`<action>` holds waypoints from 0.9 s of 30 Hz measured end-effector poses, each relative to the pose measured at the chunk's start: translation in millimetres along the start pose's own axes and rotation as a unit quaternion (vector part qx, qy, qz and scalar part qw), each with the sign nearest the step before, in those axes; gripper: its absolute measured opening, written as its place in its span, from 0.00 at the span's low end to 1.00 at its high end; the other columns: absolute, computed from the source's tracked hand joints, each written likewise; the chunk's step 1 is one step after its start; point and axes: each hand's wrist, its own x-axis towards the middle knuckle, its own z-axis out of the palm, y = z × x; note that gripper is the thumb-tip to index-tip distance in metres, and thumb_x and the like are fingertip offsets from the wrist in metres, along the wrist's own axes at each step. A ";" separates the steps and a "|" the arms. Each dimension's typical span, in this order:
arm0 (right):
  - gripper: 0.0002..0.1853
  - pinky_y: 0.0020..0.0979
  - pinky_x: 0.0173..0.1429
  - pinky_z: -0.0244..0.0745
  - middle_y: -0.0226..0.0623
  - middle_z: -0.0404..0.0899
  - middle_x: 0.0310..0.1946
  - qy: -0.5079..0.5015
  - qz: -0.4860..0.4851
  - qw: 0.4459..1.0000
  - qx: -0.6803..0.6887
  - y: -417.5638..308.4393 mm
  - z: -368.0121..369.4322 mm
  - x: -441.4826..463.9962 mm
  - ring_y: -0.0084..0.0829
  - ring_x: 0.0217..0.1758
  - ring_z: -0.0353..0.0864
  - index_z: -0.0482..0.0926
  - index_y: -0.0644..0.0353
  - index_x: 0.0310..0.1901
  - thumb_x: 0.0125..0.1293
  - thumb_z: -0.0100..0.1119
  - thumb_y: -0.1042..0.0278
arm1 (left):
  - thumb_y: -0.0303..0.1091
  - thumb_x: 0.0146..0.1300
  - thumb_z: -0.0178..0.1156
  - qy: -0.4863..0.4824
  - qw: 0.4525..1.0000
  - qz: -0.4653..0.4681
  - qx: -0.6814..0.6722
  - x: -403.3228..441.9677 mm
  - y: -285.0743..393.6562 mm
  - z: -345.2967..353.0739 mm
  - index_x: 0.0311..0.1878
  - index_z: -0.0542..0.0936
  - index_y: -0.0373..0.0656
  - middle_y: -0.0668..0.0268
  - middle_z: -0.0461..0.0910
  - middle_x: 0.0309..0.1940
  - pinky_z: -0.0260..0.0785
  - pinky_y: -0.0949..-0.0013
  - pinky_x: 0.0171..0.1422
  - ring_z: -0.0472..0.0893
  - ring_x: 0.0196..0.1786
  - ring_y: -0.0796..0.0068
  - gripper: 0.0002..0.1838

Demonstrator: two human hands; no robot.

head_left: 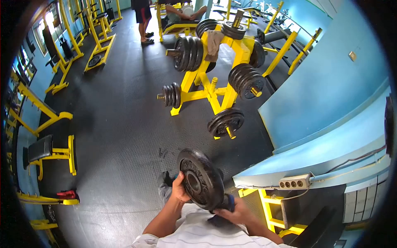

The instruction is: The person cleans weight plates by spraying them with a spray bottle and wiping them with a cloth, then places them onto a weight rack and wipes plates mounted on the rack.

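One black weight plate point(202, 178) tilts at six o'clock in my view. My left hand point(180, 189) clamps its nine o'clock side, thumb up, forearm angled inward. My right hand point(237, 212) reaches sideways to five o'clock, blurred; I can't tell its grip. The yellow rack point(211, 97) stands toward twelve.

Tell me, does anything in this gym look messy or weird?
Two things: a crumpled cloth hangs over the yellow weight rack, which is meant for plates, and a dark, ragged mark shows on the floor. I can't tell if that's damage. I see no obvious spills.
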 end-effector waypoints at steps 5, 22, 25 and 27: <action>0.38 0.31 0.59 0.70 0.37 0.78 0.51 0.008 -0.030 0.996 -0.085 -19.6 9.1 14.4 0.28 0.51 0.77 0.69 0.62 0.58 0.44 0.77 0.64 | 0.52 0.52 0.68 -0.017 0.996 0.020 0.081 -11.0 24.0 -3.5 0.58 0.73 0.38 0.54 0.78 0.52 0.69 0.48 0.62 0.78 0.54 0.53 0.35; 0.21 0.28 0.49 0.75 0.35 0.81 0.40 0.073 0.097 0.964 0.238 40.7 115.4 132.2 0.25 0.40 0.79 0.78 0.67 0.46 0.48 0.71 0.75 | 0.44 0.67 0.56 0.224 0.746 0.072 0.624 -71.4 174.9 2.5 0.55 0.69 0.33 0.61 0.76 0.42 0.69 0.71 0.50 0.75 0.44 0.74 0.24; 0.18 0.26 0.47 0.75 0.33 0.82 0.38 0.107 0.074 0.980 0.147 32.9 153.9 173.3 0.23 0.38 0.79 0.79 0.67 0.44 0.49 0.70 0.75 | 0.49 0.65 0.57 0.222 0.796 0.029 0.562 -68.6 227.1 -37.9 0.56 0.68 0.31 0.59 0.76 0.44 0.69 0.70 0.51 0.75 0.46 0.72 0.29; 0.18 0.26 0.47 0.74 0.34 0.82 0.38 0.101 0.063 0.986 0.120 34.6 180.6 208.7 0.23 0.39 0.79 0.80 0.67 0.43 0.49 0.70 0.75 | 0.54 0.63 0.59 0.250 0.820 0.038 0.514 -69.5 260.5 -57.8 0.57 0.67 0.29 0.55 0.76 0.47 0.68 0.67 0.55 0.75 0.50 0.68 0.35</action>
